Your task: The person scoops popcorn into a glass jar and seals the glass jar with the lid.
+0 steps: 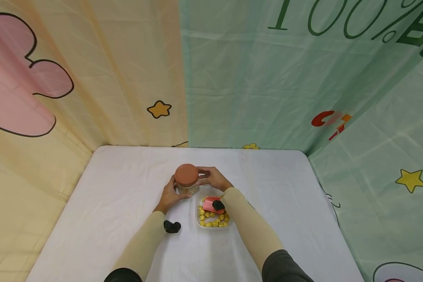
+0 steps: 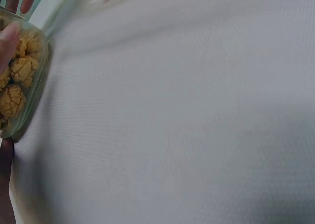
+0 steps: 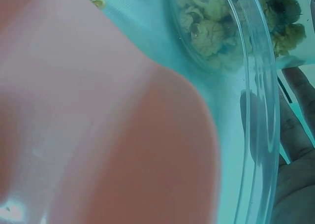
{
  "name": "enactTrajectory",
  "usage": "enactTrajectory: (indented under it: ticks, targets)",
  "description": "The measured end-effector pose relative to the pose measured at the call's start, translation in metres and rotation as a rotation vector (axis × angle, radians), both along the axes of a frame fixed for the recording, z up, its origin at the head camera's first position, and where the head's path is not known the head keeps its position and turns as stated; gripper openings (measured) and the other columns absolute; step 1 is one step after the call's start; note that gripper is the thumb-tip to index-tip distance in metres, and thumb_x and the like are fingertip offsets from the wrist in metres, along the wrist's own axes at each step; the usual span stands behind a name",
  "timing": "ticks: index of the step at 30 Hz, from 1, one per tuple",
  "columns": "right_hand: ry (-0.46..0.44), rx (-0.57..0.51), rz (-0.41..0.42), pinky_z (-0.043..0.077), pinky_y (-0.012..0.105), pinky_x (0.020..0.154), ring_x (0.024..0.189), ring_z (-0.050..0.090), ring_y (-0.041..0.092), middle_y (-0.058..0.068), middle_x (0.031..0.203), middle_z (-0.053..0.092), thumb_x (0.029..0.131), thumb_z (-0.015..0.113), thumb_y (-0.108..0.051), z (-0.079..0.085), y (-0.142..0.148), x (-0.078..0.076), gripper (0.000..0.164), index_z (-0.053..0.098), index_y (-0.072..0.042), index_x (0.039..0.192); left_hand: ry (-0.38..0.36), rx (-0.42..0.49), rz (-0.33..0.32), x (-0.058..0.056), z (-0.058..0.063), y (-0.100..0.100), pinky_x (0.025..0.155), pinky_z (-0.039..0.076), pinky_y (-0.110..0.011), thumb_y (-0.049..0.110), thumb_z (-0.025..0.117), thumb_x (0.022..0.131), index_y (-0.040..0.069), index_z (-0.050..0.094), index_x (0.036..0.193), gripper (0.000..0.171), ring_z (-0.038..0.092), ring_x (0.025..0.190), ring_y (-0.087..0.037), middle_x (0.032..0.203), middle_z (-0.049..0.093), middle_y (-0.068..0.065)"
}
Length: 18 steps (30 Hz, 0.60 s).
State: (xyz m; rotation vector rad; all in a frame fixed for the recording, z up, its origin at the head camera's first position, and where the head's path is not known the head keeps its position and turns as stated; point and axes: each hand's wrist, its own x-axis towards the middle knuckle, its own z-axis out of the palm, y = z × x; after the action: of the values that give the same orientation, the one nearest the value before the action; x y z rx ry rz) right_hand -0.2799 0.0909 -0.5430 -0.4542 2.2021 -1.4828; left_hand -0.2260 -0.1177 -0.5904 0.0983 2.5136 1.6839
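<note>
A clear jar [image 1: 187,190] with an orange-brown lid [image 1: 186,174] stands upright near the middle of the white table. My left hand [image 1: 169,196] grips it from the left, thumb across the front. From the other side my right hand [image 1: 213,178] holds it, fingers and thumb at the right edge by the lid. In the left wrist view, yellow popcorn [image 2: 22,69] shows through the jar wall. Just in front of the jar sits a clear plastic container [image 1: 197,219] of popcorn [image 1: 208,224]. A pink scoop [image 1: 208,204] lies in it, partly below my right forearm.
White cloth covers the table [image 1: 127,188]. Printed curtains [image 1: 250,86] hang at its back and sides. Black wrist cameras [image 1: 172,226] sit on both sleeves, the right one overlapping the container in the head view.
</note>
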Motion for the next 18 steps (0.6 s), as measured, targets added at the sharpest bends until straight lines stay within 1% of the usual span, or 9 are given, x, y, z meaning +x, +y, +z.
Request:
enactTrajectory:
  ticks: [3, 7, 10, 13, 18]
  targets:
    - [-0.002, 0.001, 0.001, 0.052, 0.031, 0.096, 0.120, 0.058, 0.024, 0.005, 0.140, 0.054, 0.083, 0.073, -0.004, 0.000, 0.000, 0.000, 0.063, 0.051, -0.013, 0.141, -0.013, 0.002, 0.012, 0.000, -0.002, 0.001, 0.115, 0.028, -0.049, 0.017, 0.089, 0.067, 0.004, 0.025, 0.149, 0.105, 0.031, 0.140, -0.034, 0.151, 0.035, -0.018]
    - [-0.004, 0.008, 0.000, 0.052, 0.032, 0.096, 0.120, 0.058, 0.023, 0.005, 0.140, 0.054, 0.083, 0.073, -0.004, 0.001, 0.000, 0.000, 0.063, 0.051, -0.013, 0.141, -0.009, 0.013, 0.022, 0.001, -0.004, 0.003, 0.115, 0.027, -0.048, 0.012, 0.089, 0.067, 0.002, 0.026, 0.148, 0.103, 0.032, 0.140, -0.035, 0.150, 0.036, -0.020]
    - [-0.007, 0.009, -0.004, 0.052, 0.032, 0.095, 0.119, 0.059, 0.023, 0.005, 0.139, 0.054, 0.083, 0.073, -0.005, 0.001, 0.000, -0.001, 0.062, 0.051, -0.013, 0.141, -0.010, 0.001, 0.024, 0.002, -0.006, 0.003, 0.115, 0.027, -0.048, 0.011, 0.088, 0.068, 0.000, 0.025, 0.148, 0.102, 0.031, 0.140, -0.036, 0.149, 0.036, -0.022]
    - [-0.010, 0.005, -0.006, 0.052, 0.032, 0.095, 0.118, 0.059, 0.024, 0.006, 0.139, 0.054, 0.083, 0.073, -0.005, 0.000, 0.000, -0.001, 0.062, 0.051, -0.012, 0.140, -0.022, -0.006, 0.034, 0.002, -0.008, 0.003, 0.116, 0.026, -0.048, 0.011, 0.088, 0.069, 0.002, 0.025, 0.148, 0.101, 0.030, 0.140, -0.036, 0.151, 0.035, -0.020]
    - [-0.007, 0.003, -0.004, 0.052, 0.033, 0.095, 0.119, 0.059, 0.024, 0.007, 0.138, 0.055, 0.084, 0.073, -0.005, -0.001, 0.000, 0.000, 0.061, 0.051, -0.011, 0.141, -0.013, -0.027, 0.038, 0.002, -0.014, 0.003, 0.116, 0.026, -0.047, 0.011, 0.087, 0.070, 0.002, 0.026, 0.148, 0.099, 0.029, 0.141, -0.036, 0.151, 0.033, -0.020]
